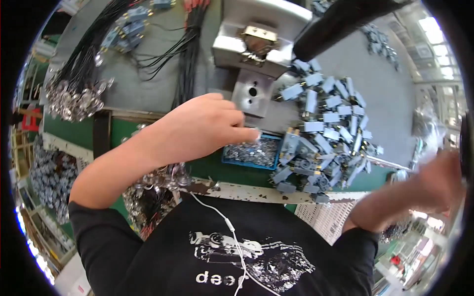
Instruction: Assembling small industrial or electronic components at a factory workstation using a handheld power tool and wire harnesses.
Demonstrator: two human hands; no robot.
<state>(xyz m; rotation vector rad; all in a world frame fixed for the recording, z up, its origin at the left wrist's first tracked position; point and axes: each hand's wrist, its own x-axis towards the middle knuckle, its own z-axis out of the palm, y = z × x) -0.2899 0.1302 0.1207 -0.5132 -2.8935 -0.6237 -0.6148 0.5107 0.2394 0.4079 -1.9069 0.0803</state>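
My left hand (210, 123) reaches over a small blue tray (249, 164) of tiny silvery metal parts (254, 150). Its fingers are curled, with thumb and forefinger pressed together above the tray; something small and shiny may be at their tips, too small to name. Just beyond stands a metal press fixture (259, 37) with a flat steel block (253, 96) that has a round hole. At the far right my right hand (442, 180) is raised and smeared by motion, so its fingers cannot be read. Right of the tray lies a heap of grey-blue plug housings (331, 117) with brass pins.
Black wire bundles (187, 64) run across the grey bench, with shiny round terminals (74, 101) at the left. More grey plugs (129, 29) lie at the back left. A thick black lever (340, 24) slants over the press. Another metal-ended bundle (163, 180) hangs by the near edge.
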